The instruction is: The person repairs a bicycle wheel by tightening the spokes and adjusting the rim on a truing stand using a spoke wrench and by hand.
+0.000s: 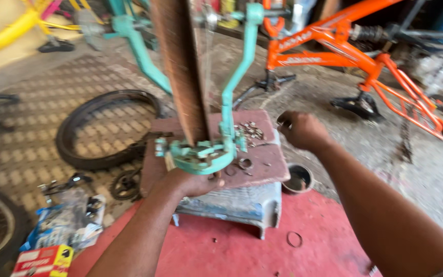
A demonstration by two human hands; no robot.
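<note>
Stool [262, 164] — left hand [188, 182] steadies teal frame [201, 154].

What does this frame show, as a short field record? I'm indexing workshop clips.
setting: workshop floor with bicycle parts
left hand: grips the base of a teal bicycle fork standing on a small stool
right hand: closed, raised beside the stool; contents not visible
on stool: small metal parts
nearby: black tyre, orange bicycle frame, small dark cup

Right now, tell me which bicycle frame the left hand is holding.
The turquoise frame, resting on the stool; the left hand supports it underneath. The orange frame lies untouched behind.
</note>
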